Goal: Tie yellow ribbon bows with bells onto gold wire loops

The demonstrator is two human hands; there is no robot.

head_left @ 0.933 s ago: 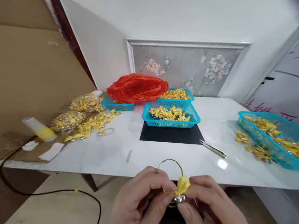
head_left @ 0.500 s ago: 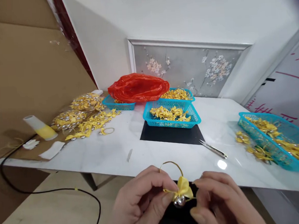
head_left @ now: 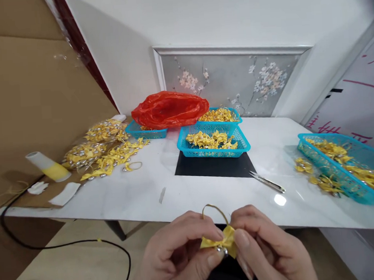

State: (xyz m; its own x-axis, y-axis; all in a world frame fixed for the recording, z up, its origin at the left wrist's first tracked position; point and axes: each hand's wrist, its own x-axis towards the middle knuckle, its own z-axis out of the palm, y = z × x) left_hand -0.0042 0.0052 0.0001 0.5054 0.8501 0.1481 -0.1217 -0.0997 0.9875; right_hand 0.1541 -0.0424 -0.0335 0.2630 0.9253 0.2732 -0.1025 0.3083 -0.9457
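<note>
Between my hands, just off the table's front edge, is a yellow ribbon bow [head_left: 228,238] with small silver bells [head_left: 223,251] under its middle. A thin gold cord loop [head_left: 214,206] rises from behind it. My left hand [head_left: 182,253] pinches the bow's left side and the bells between thumb and forefinger. On the other side, the thumb and forefinger of my right hand [head_left: 266,245] close on the bow's right loop. My palms and other fingers hide the lower part of the ribbon.
A blue basket [head_left: 213,153] of yellow bows stands on a black sheet [head_left: 208,169], with thread snips [head_left: 267,182] nearby. Another blue basket [head_left: 346,175] is at right. A red plastic bag [head_left: 170,109] lies behind. Bows with bells [head_left: 111,160] and a cone spool [head_left: 48,166] are at left.
My right hand has moved left and now pinches the bow's right loop; before, its fingers were apart from the loop, by the cord. The bow has flattened and turned in my left hand.
</note>
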